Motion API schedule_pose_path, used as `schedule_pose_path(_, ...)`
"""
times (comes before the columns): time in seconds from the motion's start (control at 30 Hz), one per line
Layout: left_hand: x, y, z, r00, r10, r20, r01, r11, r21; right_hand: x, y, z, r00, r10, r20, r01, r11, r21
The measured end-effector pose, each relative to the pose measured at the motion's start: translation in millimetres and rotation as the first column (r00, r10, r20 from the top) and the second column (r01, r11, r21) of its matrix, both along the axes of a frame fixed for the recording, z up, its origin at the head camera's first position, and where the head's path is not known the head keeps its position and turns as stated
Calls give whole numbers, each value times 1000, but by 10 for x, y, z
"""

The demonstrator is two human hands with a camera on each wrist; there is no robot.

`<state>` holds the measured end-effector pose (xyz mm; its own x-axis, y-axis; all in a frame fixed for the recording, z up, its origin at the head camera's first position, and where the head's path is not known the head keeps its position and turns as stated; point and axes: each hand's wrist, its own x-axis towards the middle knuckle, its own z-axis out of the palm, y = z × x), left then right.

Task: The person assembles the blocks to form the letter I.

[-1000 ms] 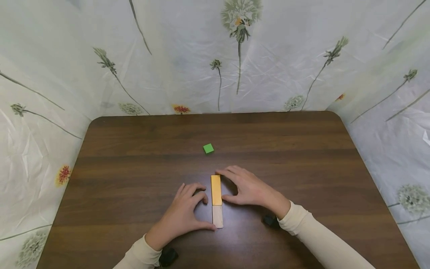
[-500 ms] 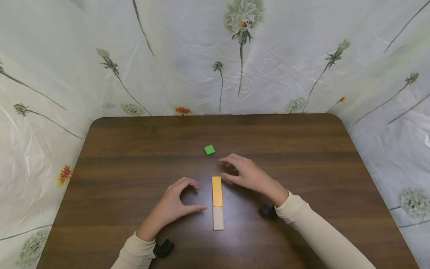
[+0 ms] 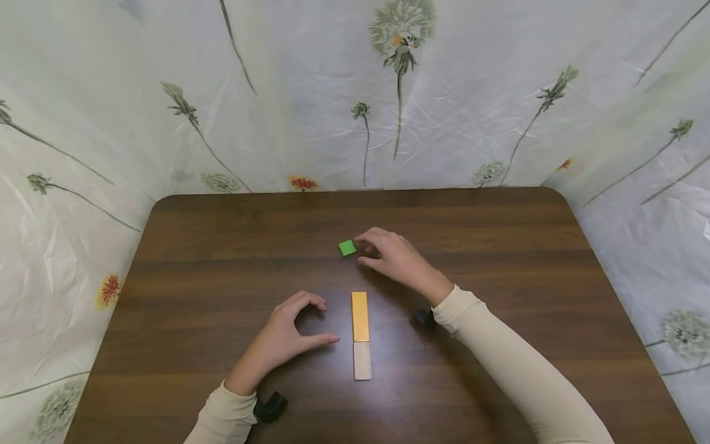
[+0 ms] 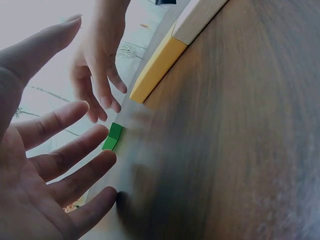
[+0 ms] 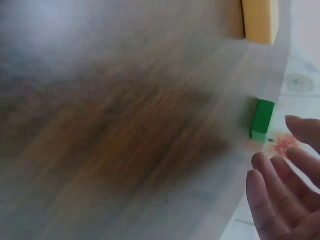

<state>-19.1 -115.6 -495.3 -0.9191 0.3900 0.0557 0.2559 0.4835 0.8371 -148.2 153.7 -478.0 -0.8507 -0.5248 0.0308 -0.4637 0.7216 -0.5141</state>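
Observation:
A small green block (image 3: pixel 347 248) lies on the brown wooden table (image 3: pixel 222 240), toward its far side. Just right of it is my right hand (image 3: pixel 402 262), thumb and fingers parted around bare air, holding nothing. Nearer to me, a yellow-orange block (image 3: pixel 360 316) and a pale wooden block (image 3: pixel 362 361) lie end to end in one straight line. My left hand (image 3: pixel 283 333) hovers to the left of that line, fingers spread and thumb apart, touching neither block. In the left wrist view the green block (image 4: pixel 113 136) shows beyond my left fingertips.
A pale curtain (image 3: pixel 310 92) printed with dandelions and red flowers hangs behind the table and along both sides. Dark wrist devices (image 3: pixel 270 407) sit under both cream sleeves (image 3: pixel 516 357).
My right hand has left the yellow-orange block and moved away from me, up beside the green block. My left hand has drawn back left from the pale block.

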Motion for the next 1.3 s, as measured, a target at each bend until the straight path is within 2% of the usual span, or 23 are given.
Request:
schedule_pose_path(0.27, 1, 4, -8, 1000, 0, 7, 0, 1000, -10, -152, -141, -28, 998, 27, 61, -31, 997, 64)
schedule_pose_path(0.4, 2, 19, -12, 1000, -9, 4, 10, 998, -55, -199, -175, -31, 996, 38, 81, -45, 996, 77)
schedule_pose_path(0.57, -3, 22, -14, 1000, -17, 12, 17, 998, -66, -225, -190, -39, 996, 30, 87, -36, 996, 76)
schedule_pose_path(0.8, 3, 5, -21, 1000, -14, -3, 14, 997, -73, -224, -206, -52, 997, 9, 83, -16, 996, 89)
schedule_pose_path(0.97, 8, 3, -23, 1000, -9, -9, 9, 997, -78, -202, -189, -68, 999, -3, 48, -1, 996, 84)
schedule_pose_path(1.3, 16, 4, 10, 1000, -14, -23, 12, 997, -74, -118, -90, -98, 999, 10, 31, -11, 999, 32)
